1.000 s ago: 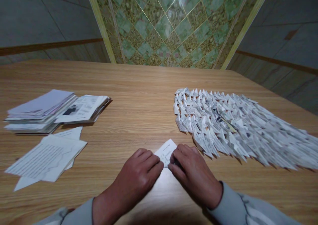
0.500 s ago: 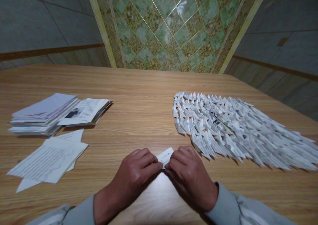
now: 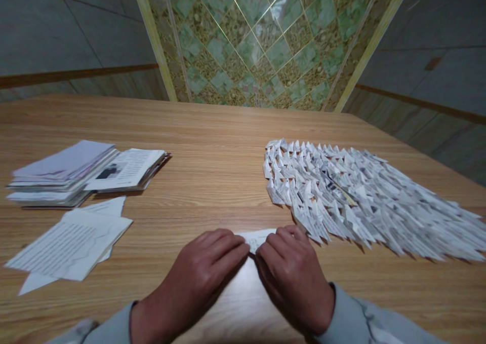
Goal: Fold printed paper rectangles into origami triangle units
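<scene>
A small printed slip of paper (image 3: 258,238) lies on the wooden table (image 3: 212,146) close to its near edge. My left hand (image 3: 207,273) pinches the slip's left part with curled fingers. My right hand (image 3: 290,270) pinches its right part, fingertips nearly touching the left hand's. Most of the slip is hidden under my fingers; only a narrow folded strip shows above them. Just to the right of my right hand begins a wide spread of several small folded paper pieces (image 3: 353,197).
A stack of printed booklets and sheets (image 3: 81,172) lies at the left of the table. Loose printed sheets (image 3: 72,240) lie in front of that stack. A tiled wall with a green patterned panel (image 3: 258,40) rises behind the table.
The slip has gone from an upturned white flap to a low narrow strip between my fingers. Both hands have drawn closer together over it.
</scene>
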### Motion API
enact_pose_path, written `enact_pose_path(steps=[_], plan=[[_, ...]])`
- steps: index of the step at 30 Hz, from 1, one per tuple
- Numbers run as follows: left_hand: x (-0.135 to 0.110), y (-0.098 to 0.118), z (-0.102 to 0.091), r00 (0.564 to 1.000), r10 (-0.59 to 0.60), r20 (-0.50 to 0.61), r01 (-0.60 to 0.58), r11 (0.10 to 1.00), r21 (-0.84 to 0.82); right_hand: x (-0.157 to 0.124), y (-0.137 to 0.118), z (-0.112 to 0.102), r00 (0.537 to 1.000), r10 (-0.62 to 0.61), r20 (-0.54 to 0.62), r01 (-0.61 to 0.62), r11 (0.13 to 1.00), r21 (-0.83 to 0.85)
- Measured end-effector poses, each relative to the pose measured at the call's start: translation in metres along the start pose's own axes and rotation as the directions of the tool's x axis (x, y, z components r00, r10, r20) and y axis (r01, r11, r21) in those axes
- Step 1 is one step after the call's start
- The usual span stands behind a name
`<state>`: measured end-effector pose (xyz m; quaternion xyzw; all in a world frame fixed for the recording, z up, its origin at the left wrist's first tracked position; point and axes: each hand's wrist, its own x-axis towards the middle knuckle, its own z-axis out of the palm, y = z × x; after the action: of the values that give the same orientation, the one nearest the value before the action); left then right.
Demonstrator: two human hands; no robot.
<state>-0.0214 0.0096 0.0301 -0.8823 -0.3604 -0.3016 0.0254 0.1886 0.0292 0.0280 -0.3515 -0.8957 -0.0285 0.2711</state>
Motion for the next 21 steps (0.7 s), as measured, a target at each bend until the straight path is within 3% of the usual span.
enact_pose_path(steps=[4,8,14,17,21], plan=[[-0.005,0.015,0.009,0.995,-0.034,0.096,0.038,0.998,-0.046,0.000,0.001,0.003,0.990,-0.065,0.124,0.061,0.997,0.039],[-0.008,0.015,0.010,0.980,-0.085,0.179,0.088,0.996,-0.006,0.004,0.012,-0.004,0.954,-0.154,0.257,0.135,0.987,0.090],[-0.008,0.005,0.007,0.976,-0.045,0.213,0.039,0.999,0.033,0.006,0.030,-0.010,0.958,-0.198,0.208,0.161,0.970,0.181],[-0.010,0.003,0.009,0.985,0.017,0.173,-0.021,1.000,0.022,0.006,0.035,-0.011,0.963,-0.177,0.202,0.114,0.951,0.287],[-0.013,0.003,0.013,0.989,0.043,0.140,-0.046,0.999,0.019,0.007,0.040,-0.017,0.947,-0.082,0.309,-0.058,0.907,0.418]])
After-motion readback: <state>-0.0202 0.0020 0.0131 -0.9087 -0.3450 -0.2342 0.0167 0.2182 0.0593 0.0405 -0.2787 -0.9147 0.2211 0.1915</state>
